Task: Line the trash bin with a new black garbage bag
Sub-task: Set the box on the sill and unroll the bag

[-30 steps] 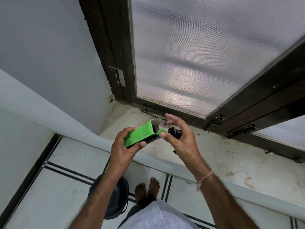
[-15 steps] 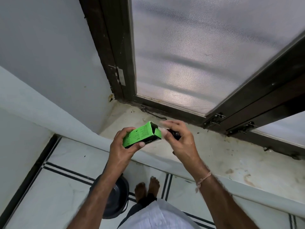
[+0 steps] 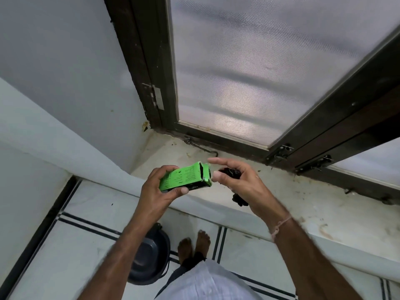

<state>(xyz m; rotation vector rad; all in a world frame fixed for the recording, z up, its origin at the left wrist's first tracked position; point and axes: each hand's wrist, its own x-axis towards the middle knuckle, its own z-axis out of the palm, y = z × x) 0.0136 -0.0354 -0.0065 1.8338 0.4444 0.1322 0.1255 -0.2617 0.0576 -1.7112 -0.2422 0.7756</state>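
My left hand (image 3: 158, 189) grips a green cardboard box (image 3: 186, 177) of garbage bags, held level over the window sill. My right hand (image 3: 240, 182) is just right of the box's end flap, with a rolled black garbage bag (image 3: 230, 173) tucked in its curled lower fingers; the bag's other end (image 3: 239, 200) pokes out below the palm. Its index finger and thumb reach toward the flap. The dark round trash bin (image 3: 151, 258) stands on the floor below my left forearm, partly hidden by it.
A stained white sill (image 3: 303, 204) runs under a dark-framed mesh window (image 3: 259, 72). A metal latch hook (image 3: 201, 147) lies at the frame's base. My bare feet (image 3: 194, 245) stand on white floor tiles with black lines beside the bin.
The box's end flap, open a second ago, now lies closed. My right hand has drawn slightly back from the box, still holding the black bag.
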